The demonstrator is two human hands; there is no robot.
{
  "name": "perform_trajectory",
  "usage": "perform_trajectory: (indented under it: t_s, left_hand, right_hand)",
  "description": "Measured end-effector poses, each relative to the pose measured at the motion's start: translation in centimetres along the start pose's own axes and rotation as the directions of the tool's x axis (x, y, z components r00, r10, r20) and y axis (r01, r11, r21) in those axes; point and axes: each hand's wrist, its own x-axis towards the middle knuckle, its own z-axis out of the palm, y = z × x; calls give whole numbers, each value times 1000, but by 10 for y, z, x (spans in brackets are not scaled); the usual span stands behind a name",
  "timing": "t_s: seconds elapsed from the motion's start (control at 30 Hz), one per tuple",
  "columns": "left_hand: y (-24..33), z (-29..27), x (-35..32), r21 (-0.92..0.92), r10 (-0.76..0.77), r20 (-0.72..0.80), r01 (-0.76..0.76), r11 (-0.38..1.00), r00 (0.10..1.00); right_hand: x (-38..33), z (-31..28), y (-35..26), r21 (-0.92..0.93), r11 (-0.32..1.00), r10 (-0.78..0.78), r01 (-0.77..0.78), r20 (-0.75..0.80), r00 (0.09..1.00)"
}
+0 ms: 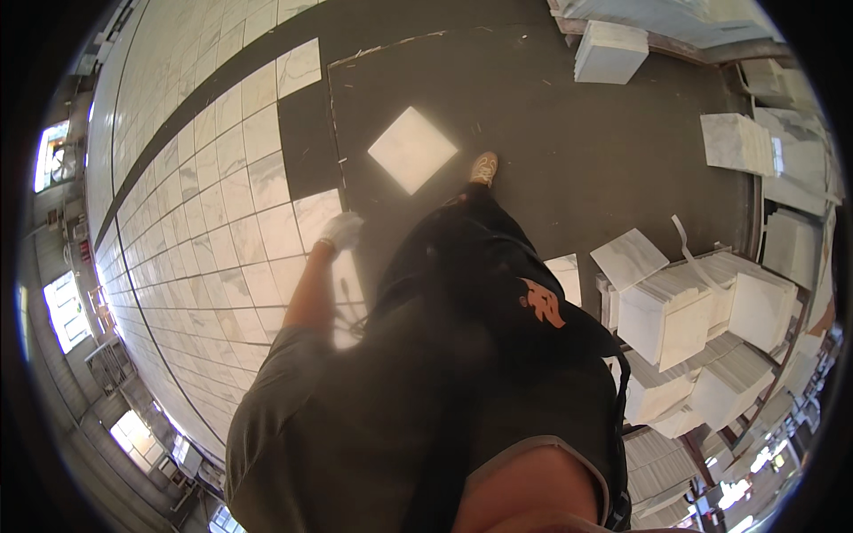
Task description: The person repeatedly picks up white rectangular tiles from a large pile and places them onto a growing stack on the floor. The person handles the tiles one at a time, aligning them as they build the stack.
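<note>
Dark grey bare floor (569,151) fills the middle and right of the head view, while a field of square white marble-veined floor tiles (222,222), already laid in straight rows, covers the left. A dark unlaid strip (178,124) runs diagonally through that field farther back. At the stepped edge of the laid area, the person bends forward in a dark shirt and dark trousers, one tan shoe (484,167) planted on the bare floor.

The left hand (341,230), in a white work glove, reaches down to the outermost white marble tile at the edge of the laid field (318,213) and rests on or just at its near corner. Whether the fingers are pressing flat or curled around the edge cannot be told at this size. The right hand is out of sight, hidden by the torso.

A single loose white square tile (412,149) lies alone on the bare floor, apart from the laid rows and just beside the shoe. To the right stand stacks of white tiles on a pallet (684,311), with more stacks (737,142) and a white box (609,51) near the far wall.

Judged from the layout, a large share of the floor is covered. The dark rectangle around the loose tile and the floor to its right remain unlaid, and ample stock is left.
</note>
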Motion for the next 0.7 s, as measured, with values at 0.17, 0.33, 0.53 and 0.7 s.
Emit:
perform_trajectory:
  t_s: [0.17,0.33,0.53,0.7]
  left_hand:
    - [24,-4,78,-171,-107,-36,99,980,994]
    - [102,-37,128,39,197,223,-211,977,955]
    - [184,-59,180,895,357,236,-345,283,904]
    - [170,-19,178,63,46,-225,-33,997,973]
  right_hand:
    - [16,-19,-77,98,977,195,-189,-64,979]
    - [41,-27,-180,91,975,212,-205,-81,974]
    - [84,-46,-283,48,975,219,-216,-62,974]
    - [144,-83,-373,-48,970,239,-239,-1,971]
